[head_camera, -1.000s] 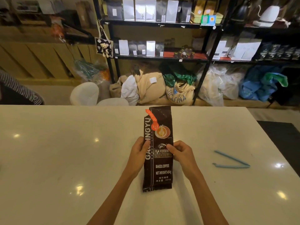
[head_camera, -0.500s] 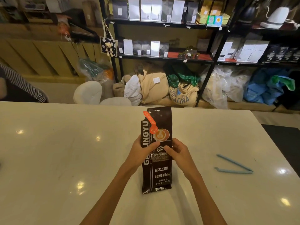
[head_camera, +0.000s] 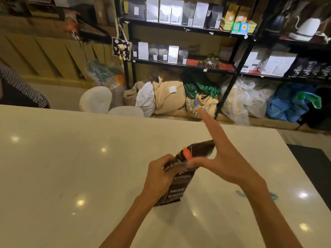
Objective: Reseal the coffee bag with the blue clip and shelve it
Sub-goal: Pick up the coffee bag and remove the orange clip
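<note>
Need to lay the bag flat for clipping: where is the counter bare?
Bare white counter lies left of the coffee bag and left hand. Right side is tighter: right hand and arm cover the blue clip.

Bare table (head_camera: 71, 167) left of coffee bag (head_camera: 179, 185); blue clip (head_camera: 274, 196) right

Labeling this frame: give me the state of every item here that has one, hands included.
coffee bag: upright on counter, top folded over, unclipped
blue clip: on counter, unused, mostly behind right forearm
left hand: gripping bag at fold
right hand: thumb on fold, fingers extended
</note>
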The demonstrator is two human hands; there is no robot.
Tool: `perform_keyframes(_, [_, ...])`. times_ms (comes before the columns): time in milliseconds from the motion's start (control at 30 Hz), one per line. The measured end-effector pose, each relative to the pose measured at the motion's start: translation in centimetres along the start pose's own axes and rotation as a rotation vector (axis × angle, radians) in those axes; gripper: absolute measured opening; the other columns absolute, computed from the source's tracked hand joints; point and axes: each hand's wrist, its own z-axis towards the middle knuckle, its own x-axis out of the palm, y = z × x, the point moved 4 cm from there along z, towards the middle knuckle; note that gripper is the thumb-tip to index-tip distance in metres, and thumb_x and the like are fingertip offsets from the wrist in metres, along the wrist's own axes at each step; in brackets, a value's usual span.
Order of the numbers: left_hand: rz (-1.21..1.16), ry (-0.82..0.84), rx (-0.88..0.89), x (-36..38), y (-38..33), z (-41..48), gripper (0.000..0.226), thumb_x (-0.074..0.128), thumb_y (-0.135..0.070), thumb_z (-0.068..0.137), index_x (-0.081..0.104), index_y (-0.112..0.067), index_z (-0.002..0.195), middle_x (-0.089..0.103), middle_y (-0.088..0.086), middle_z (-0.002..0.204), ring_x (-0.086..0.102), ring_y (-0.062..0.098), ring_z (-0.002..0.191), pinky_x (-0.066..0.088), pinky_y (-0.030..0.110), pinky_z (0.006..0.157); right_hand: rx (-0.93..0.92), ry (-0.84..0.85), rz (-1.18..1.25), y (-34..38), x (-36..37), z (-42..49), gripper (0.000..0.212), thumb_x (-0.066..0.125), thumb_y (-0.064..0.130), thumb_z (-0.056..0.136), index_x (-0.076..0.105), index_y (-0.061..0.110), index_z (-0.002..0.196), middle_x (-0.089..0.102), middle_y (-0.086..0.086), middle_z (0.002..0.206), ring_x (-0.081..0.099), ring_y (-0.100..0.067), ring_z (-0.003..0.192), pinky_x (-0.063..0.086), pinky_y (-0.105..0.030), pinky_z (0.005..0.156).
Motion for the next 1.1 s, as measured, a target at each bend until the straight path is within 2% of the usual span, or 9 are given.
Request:
perform_keyframes(67, [0.041, 0.023, 0.018, 0.5, -0.5, -0.3, 0.014, 0.077, -0.025, 0.082, 0.069, -0.030, 0.071, 0.074, -0.008, 0.070, 0.068, 0.006, 0.062, 0.053, 0.019, 0.060, -0.257, 0.061, -0.597, 3.4, -0.1, 1.4, 0.087, 0.054, 0.074, 0.073, 0.025, 0.044, 0.150, 0.030, 0.017, 0.157, 0.009, -0.011, 0.150, 0.004, -0.039, 0.123])
perform_keyframes(133, [0.025, -0.004, 0.005, 0.4, -0.7, -0.3, 0.017, 0.076, -0.025, 0.083, 0.068, -0.034, 0.072, 0.073, -0.015, 0.069, 0.066, 0.002, 0.060, 0.050, 0.014, 0.058, -0.274, 0.265, -0.884, 4.5, 0.6, 2.7, 0.067, 0.047, 0.073, 0.078, 0.050, 0.041, 0.137, 0.057, 0.013, 0.139, 0.033, -0.018, 0.142, 0.008, -0.042, 0.120])
perform_keyframes(233, [-0.036, 0.014, -0.026, 0.4, -0.4, -0.4, 0.020, 0.077, -0.024, 0.082, 0.066, -0.041, 0.087, 0.074, -0.021, 0.080, 0.069, 0.000, 0.074, 0.051, 0.012, 0.067, -0.119, 0.425, -0.841, 4.4, 0.1, 3.9, 0.037, 0.052, 0.058, 0.089, 0.057, 0.044, 0.124, 0.068, 0.015, 0.119, 0.059, -0.013, 0.109, 0.048, -0.035, 0.092])
perform_keyframes(367, [-0.177, 0.298, -0.062, 0.9, 1.1, -0.9, 0.047, 0.072, -0.027, 0.086, 0.051, -0.048, 0.123, 0.066, -0.014, 0.118, 0.066, 0.006, 0.108, 0.055, 0.023, 0.089, -0.102, 0.300, -0.647, 3.6, -0.9, 3.7, 0.028, 0.059, 0.048, 0.090, 0.061, 0.047, 0.118, 0.071, 0.021, 0.110, 0.063, -0.005, 0.098, 0.053, -0.030, 0.077])
perform_keyframes(433, [-0.313, 0.249, -0.043, 0.3, 1.8, -1.1, 0.035, 0.052, -0.030, 0.098, 0.048, -0.029, 0.133, 0.064, -0.003, 0.125, 0.065, 0.019, 0.115, 0.055, 0.035, 0.094, -0.066, 0.265, -0.504, 2.9, -1.2, 3.3, 0.027, 0.064, 0.043, 0.087, 0.063, 0.048, 0.114, 0.069, 0.024, 0.109, 0.062, -0.003, 0.099, 0.055, -0.031, 0.079])
perform_keyframes(533, [-0.272, 0.114, 0.008, -1.0, 2.4, -0.2, 0.021, 0.046, -0.013, 0.102, 0.064, -0.007, 0.112, 0.067, 0.008, 0.118, 0.066, 0.027, 0.109, 0.054, 0.042, 0.094, -0.017, 0.300, -0.353, 1.6, -1.6, 3.6, 0.028, 0.068, 0.039, 0.085, 0.063, 0.048, 0.110, 0.065, 0.028, 0.107, 0.061, 0.002, 0.099, 0.057, -0.030, 0.079])
perform_keyframes(633, [-0.096, 0.252, 0.032, -0.9, 1.8, 1.1, 0.022, 0.052, 0.003, 0.095, 0.065, -0.004, 0.111, 0.067, 0.011, 0.113, 0.066, 0.026, 0.106, 0.054, 0.043, 0.095, -0.034, 0.332, -0.260, 1.3, -1.0, 4.5, 0.034, 0.072, 0.035, 0.083, 0.061, 0.048, 0.112, 0.062, 0.029, 0.108, 0.059, 0.002, 0.104, 0.056, -0.023, 0.081])
perform_keyframes(867, [0.148, 0.445, 0.044, -0.6, 1.6, 2.8, 0.032, 0.064, -0.007, 0.091, 0.058, -0.004, 0.123, 0.070, 0.011, 0.115, 0.068, 0.015, 0.101, 0.055, 0.024, 0.091, -0.146, 0.287, -0.286, 2.0, 0.7, 6.3, 0.021, 0.067, 0.030, 0.089, 0.068, 0.037, 0.109, 0.068, 0.019, 0.100, 0.060, 0.000, 0.094, 0.052, -0.026, 0.082])
perform_keyframes(1100, [0.004, 0.271, -0.008, -0.3, 2.7, 2.6, 0.028, 0.073, -0.009, 0.085, 0.053, -0.004, 0.105, 0.067, 0.017, 0.097, 0.068, 0.030, 0.088, 0.059, 0.038, 0.078, -0.219, 0.133, -0.423, 1.4, 0.9, 5.9, 0.022, 0.057, 0.039, 0.092, 0.070, 0.028, 0.107, 0.067, 0.012, 0.109, 0.056, -0.008, 0.106, 0.049, -0.039, 0.092])
